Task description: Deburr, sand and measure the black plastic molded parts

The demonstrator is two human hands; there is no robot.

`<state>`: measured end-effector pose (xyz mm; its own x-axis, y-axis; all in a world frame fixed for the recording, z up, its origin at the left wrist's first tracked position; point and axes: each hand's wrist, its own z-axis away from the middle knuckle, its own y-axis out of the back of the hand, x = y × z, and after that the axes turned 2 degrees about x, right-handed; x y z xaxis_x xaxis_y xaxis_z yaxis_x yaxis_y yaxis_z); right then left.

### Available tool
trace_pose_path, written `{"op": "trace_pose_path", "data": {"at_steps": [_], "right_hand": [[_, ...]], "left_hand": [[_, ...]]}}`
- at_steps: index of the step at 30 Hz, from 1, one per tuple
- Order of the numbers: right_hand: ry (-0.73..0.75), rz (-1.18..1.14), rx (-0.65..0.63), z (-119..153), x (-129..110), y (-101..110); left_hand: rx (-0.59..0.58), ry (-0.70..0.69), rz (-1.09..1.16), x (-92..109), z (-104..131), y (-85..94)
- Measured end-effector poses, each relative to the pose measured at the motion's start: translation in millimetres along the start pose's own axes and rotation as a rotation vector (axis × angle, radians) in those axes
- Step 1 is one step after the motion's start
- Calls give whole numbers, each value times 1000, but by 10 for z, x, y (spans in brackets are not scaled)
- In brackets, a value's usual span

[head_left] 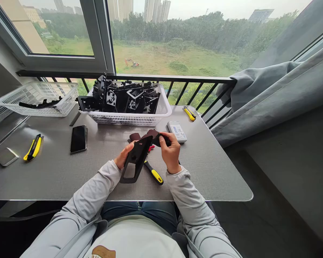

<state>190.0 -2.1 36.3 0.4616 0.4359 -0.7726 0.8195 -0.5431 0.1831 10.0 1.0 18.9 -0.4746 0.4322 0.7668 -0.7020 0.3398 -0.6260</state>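
My left hand [125,154] is closed on a black plastic part [134,159] with a rectangular opening near its lower end, held tilted above the table. At the part's upper right, my right hand [170,152] pinches a dark brown sheet [161,139], its fingers closed. Another brown piece [135,137] lies behind the black part. Beneath and to the right is a yellow-and-black handled tool [157,176] on the table, its far end hidden by the part. Something red [151,147] shows between the hands.
On the grey table [204,168], a white basket [123,119] holds several black parts. Another basket [43,107] is at left. Also there: a phone [78,139], yellow cutters [32,147] [190,113], a white box [177,131] and a metallic object [6,157].
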Motion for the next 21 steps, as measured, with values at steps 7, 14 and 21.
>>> {"op": "trace_pose_path", "data": {"at_steps": [7, 14, 21], "right_hand": [[-224, -343, -202, 217, -174, -154], [-483, -515, -284, 351, -196, -289], [-786, -703, -296, 293, -269, -260]], "left_hand": [[171, -189, -241, -76, -21, 8], [266, -325, -376, -96, -41, 16], [284, -302, -539, -91, 0, 5]]}}
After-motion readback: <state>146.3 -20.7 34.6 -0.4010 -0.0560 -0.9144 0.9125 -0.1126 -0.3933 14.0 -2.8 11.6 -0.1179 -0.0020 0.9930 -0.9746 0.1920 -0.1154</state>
